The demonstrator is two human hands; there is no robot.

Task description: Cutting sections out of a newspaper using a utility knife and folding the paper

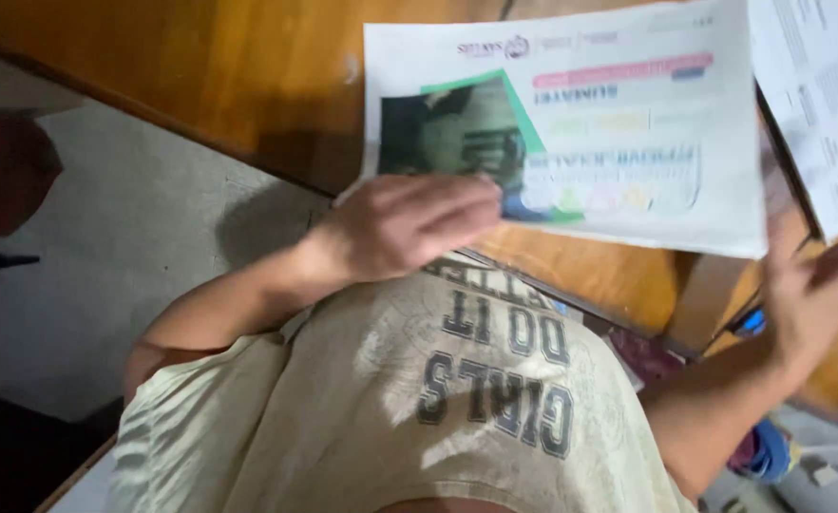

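Paper sheets, two (609,142) (823,95) (printed), two hands (400,228) (818,294) holding.

In front of me runs a wooden table (248,76), orange-brown and glossy. A printed sheet (618,123) with a green-edged photo lies across it, another white page (828,95) overlapping far right.

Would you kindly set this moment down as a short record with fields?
view: head camera, looking down at the person's chest and hands
left hand: left hand grips the lower left corner of a printed sheet
right hand: right hand is blurred, at the lower edge of a second sheet of paper; grip cannot be told
printed sheet: white, with a dark photo, green edging and coloured bands
surface: wooden table under the sheets
clothing: pale shirt
floor: grey floor
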